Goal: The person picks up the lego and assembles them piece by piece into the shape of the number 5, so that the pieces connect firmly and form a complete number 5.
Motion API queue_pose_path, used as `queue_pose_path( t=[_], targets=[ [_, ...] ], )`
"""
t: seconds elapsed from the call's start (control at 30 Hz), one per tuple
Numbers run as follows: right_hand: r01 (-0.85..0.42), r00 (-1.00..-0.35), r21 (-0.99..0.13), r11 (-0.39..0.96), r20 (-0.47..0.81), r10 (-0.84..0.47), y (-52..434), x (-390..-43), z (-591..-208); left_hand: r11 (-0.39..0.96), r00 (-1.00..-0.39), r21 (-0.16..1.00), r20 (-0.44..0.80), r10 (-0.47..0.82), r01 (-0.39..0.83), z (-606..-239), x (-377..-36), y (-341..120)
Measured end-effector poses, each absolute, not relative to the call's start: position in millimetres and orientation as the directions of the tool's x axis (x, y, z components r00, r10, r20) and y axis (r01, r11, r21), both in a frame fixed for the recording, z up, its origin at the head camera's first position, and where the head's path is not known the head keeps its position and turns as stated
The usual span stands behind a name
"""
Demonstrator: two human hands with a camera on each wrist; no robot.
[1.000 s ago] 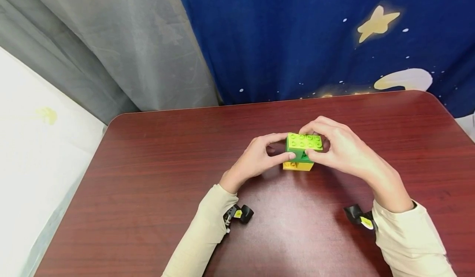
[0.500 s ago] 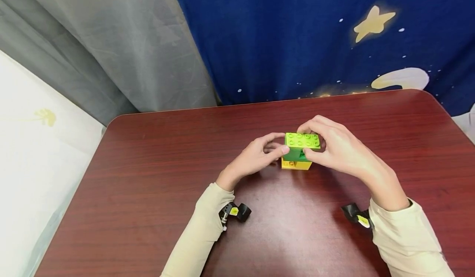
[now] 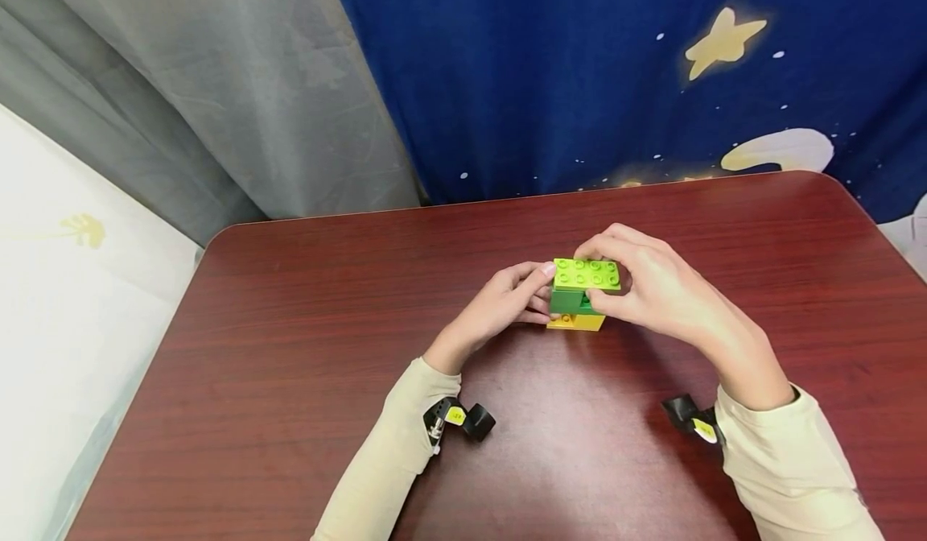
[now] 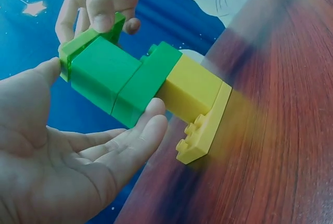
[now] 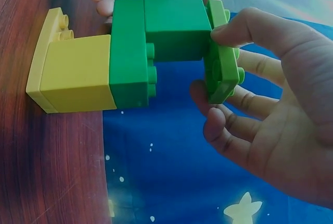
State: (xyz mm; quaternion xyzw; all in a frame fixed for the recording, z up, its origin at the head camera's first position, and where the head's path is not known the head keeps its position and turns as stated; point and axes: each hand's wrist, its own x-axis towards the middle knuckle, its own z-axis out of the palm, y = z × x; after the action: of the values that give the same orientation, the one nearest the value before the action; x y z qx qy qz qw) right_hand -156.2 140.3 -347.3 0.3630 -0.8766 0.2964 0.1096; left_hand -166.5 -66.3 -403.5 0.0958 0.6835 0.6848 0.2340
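Note:
A stack of toy building bricks stands on the table in front of me. At its foot lies a thin yellow brick with studs showing, and a taller yellow block sits on it. Above come a long green brick, a green block on its left end, and a lime eight-stud brick on top. My right hand pinches the lime brick, thumb on the near side, fingers behind. My left hand touches the stack's left end, thumb at the lime brick's corner, extended fingers by the long green brick.
The dark red wooden table has rounded far corners. Behind it hang a grey curtain and a blue starry curtain. Black camera mounts sit on both wrists.
My left thumb has moved from the near face of the green block up to the lime brick's corner, its fingers shifting lower. My right hand keeps its hold.

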Motion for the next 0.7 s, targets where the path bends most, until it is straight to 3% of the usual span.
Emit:
queue_pose_path(
  t=[0.7],
  targets=[
    [-0.697, -0.716, -0.444, 0.563, 0.407, -0.567, 138.8, -155.4, -347.2, 0.032, -0.902, 0.979, -0.196, 0.385, -0.199, -399.9, -164.2, -63.0]
  ],
)
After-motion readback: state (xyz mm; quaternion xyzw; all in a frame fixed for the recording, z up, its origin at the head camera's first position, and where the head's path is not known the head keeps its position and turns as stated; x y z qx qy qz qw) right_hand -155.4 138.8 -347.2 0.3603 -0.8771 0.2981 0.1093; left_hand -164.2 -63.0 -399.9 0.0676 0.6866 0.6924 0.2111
